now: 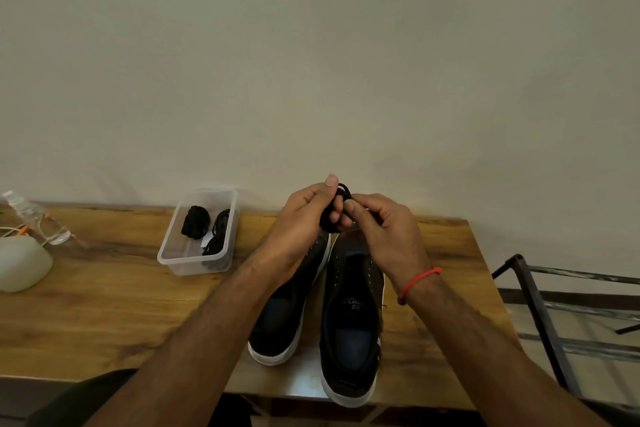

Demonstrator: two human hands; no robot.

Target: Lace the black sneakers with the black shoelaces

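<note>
Two black sneakers with white soles stand side by side on the wooden table, toes away from me: the left sneaker (282, 319) partly under my left forearm, the right sneaker (349, 333) in fuller view. No laces show in their eyelets. Above the toes, my left hand (304, 211) and my right hand (384, 229) together hold a coiled black shoelace (341, 196). The left hand's fingers curl round the bundle while the right pinches it from the other side. Most of the coil is hidden between the fingers.
A clear plastic box (194, 253) left of the shoes holds more bundled black laces (195, 222). At the far left lie a plastic bottle (31, 215) and a pale rounded object (20, 263). A metal rack (554, 305) stands beyond the table's right edge. A wall rises behind.
</note>
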